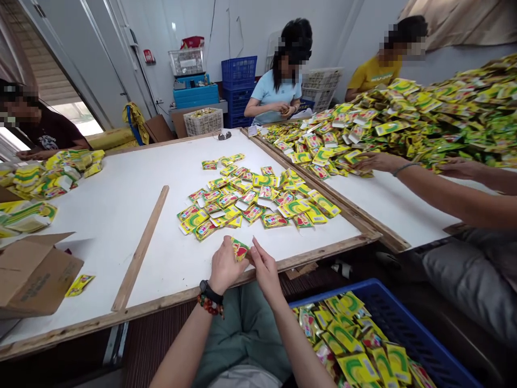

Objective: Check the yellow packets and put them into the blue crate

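Note:
My left hand (226, 265) is closed round a small yellow-green box (239, 250) with a red picture on it, just above the table's front edge. At the box's right end, the thumb and fingers of my right hand (264, 269) pinch its edge; the exact grip is partly hidden. Beyond my hands lies a loose pile of similar small boxes (252, 196) on the white table (194, 291). Several of these have white end flaps standing open. Beside my right leg, a blue crate (377, 288) holds many yellow-green packets (347, 337).
A wooden strip (141, 245) crosses the table to my left, near a cardboard box (38, 275) and a lone packet (79, 285). A wooden rail (323, 188) borders the right side. Co-workers' hands (382, 161) reach into a large packet heap (444, 118). Sunglasses (224, 136) lie at the back.

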Demonstrator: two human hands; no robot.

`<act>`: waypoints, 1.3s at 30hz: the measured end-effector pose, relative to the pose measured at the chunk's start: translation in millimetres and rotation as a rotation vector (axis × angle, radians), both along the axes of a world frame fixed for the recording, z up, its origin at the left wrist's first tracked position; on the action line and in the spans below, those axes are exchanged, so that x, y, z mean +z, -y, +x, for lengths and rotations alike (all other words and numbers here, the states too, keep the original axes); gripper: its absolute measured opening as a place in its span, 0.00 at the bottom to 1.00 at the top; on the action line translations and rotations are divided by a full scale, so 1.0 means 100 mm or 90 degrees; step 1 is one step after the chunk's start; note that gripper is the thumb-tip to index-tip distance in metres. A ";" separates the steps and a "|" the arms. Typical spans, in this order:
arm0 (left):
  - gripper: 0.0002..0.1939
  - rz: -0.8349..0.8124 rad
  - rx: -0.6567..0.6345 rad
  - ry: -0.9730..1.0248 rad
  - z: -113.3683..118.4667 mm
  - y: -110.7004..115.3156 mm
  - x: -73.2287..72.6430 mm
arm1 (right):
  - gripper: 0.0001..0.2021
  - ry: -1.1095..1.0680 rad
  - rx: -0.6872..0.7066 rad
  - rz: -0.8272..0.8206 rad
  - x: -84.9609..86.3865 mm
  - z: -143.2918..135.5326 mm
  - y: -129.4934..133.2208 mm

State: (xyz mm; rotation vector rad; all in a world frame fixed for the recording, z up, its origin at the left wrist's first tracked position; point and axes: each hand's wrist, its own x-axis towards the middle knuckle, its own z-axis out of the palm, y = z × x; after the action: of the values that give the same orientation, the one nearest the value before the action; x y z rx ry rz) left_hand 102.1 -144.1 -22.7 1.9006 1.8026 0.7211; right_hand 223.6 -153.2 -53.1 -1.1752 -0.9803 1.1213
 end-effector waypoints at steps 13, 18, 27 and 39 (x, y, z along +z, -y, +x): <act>0.34 0.257 -0.062 0.249 0.21 0.32 -0.50 | 0.15 0.004 0.196 0.009 0.42 0.13 0.18; 0.26 0.150 -0.105 0.240 0.20 0.29 -0.38 | 0.15 0.161 0.127 0.072 0.40 0.10 0.22; 0.15 0.174 -0.053 0.247 0.24 0.25 -0.44 | 0.15 0.282 0.189 0.159 0.40 0.09 0.13; 0.16 0.159 -0.143 -0.007 -0.51 -0.25 0.04 | 0.16 0.788 -0.007 -0.040 0.45 1.08 0.77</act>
State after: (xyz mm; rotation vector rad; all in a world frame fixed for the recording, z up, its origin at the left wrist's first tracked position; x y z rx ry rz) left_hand 51.5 -119.3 -18.4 2.2271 1.5285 0.8894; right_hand 332.0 -230.1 -8.2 -1.9586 -1.8355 0.2988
